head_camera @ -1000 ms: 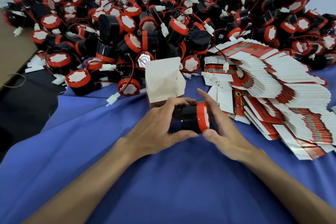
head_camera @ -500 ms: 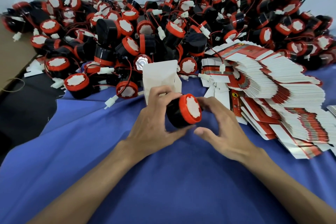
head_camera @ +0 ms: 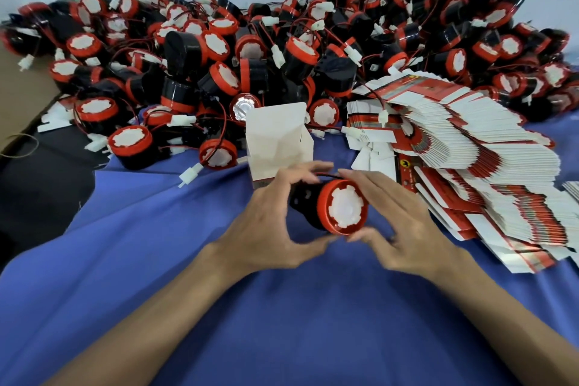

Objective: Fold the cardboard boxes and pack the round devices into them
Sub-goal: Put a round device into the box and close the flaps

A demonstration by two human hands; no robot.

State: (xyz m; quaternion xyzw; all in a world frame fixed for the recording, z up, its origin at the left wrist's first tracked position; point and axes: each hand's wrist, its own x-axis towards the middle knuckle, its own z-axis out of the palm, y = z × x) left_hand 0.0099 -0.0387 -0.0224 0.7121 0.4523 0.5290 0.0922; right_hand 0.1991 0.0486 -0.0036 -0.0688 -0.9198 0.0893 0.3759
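Observation:
A round black device [head_camera: 336, 210] with a red rim and a white centre is held just above the blue cloth [head_camera: 282, 307], its red face turned toward me. My left hand [head_camera: 269, 222] curls round its black body from the left. My right hand [head_camera: 394, 226] grips its red rim from the right, thumb under it. Right behind my hands stands a folded white cardboard box [head_camera: 277, 142], upright with its top flaps open. My left fingers hide the box's lower front.
A big heap of black-and-red round devices [head_camera: 250, 56] with wires and white plugs fills the back of the table. A fanned stack of flat red-and-white boxes [head_camera: 470, 160] lies to the right. Brown cardboard [head_camera: 18, 94] sits at the far left edge.
The device has turned in my hands: its red face pointed right a second ago and now faces me. Both hands have stayed in front of the open box.

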